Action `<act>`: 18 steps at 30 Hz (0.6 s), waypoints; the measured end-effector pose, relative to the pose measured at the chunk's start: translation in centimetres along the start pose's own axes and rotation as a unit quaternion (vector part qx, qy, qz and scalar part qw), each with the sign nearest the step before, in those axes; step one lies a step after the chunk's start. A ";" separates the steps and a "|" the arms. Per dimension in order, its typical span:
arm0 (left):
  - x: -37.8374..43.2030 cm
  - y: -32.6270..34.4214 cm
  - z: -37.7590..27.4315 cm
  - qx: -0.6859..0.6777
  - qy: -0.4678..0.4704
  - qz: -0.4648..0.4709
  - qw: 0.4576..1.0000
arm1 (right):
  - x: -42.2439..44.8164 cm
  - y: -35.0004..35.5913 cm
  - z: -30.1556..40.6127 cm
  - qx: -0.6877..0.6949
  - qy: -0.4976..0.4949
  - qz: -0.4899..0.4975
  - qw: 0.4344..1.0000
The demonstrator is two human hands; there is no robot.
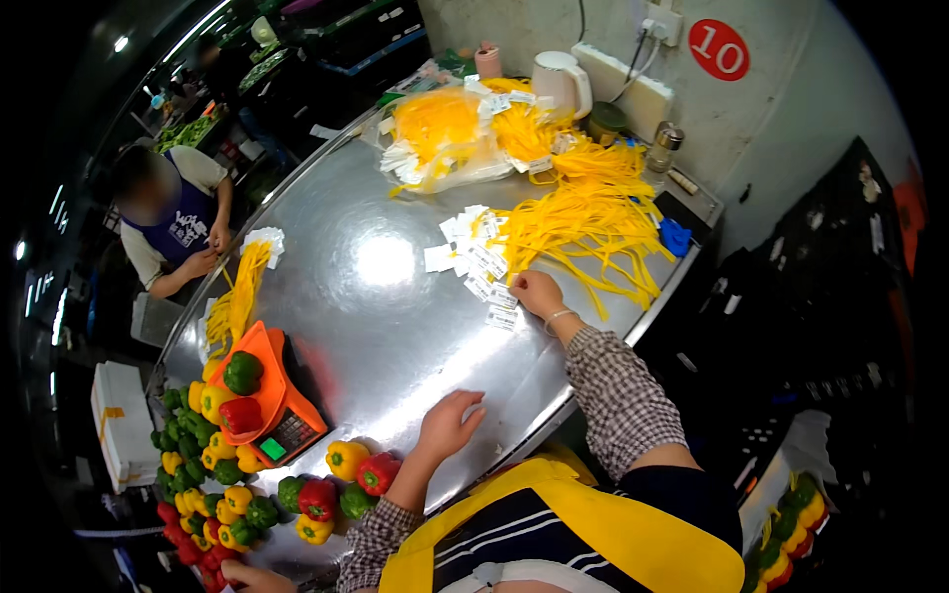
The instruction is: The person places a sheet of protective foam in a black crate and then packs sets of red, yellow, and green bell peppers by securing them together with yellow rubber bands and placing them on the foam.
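My right hand (539, 295) is at the near edge of a heap of white printed labels (474, 244) fixed to yellow ribbon ties (586, 215). Its fingertips are bent against the labels; whether they pinch one is hidden. My left hand (447, 424) hovers over the steel table (356, 370) with fingers apart, holding nothing. Close to my left forearm lie a red bell pepper (379, 474), a yellow bell pepper (347, 459) and a green bell pepper (357, 501).
An orange digital scale (289, 437) carries peppers on its tray, beside a large pepper pile (196, 445). Across the table stands a person in a purple apron (174, 222) near another tie bundle (241, 296). A bagged bundle (437, 133) and electric kettle (560, 81) occupy the back. Another person's hand (256, 577) shows lower left.
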State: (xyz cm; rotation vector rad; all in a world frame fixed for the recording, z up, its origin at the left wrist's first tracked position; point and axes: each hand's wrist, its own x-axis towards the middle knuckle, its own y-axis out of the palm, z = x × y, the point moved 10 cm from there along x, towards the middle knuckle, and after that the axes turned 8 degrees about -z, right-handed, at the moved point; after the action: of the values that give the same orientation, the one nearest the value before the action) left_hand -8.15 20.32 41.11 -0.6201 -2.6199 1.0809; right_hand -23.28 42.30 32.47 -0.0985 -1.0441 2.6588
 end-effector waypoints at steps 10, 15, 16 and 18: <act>5.1 -2.2 4.7 -0.158 -0.163 -0.202 0.953 | -9.2 -2.2 14.9 0.441 -0.050 0.382 0.811; 6.3 -3.8 -2.7 -0.079 0.101 -0.239 0.962 | -18.6 -4.3 21.1 0.431 -0.115 0.618 0.647; 6.8 -3.7 -4.0 -0.063 0.141 -0.206 0.966 | -18.1 -4.9 21.4 0.468 -0.103 0.607 0.634; 6.3 -3.7 -3.7 -0.158 0.066 -0.190 0.967 | -15.4 -6.6 21.5 0.533 -0.076 0.549 0.639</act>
State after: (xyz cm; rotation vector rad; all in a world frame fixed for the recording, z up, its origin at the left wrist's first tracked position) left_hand -13.39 23.20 46.72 -0.2162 -2.6603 0.4979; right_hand -10.57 28.45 52.19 -0.3332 1.1889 3.8231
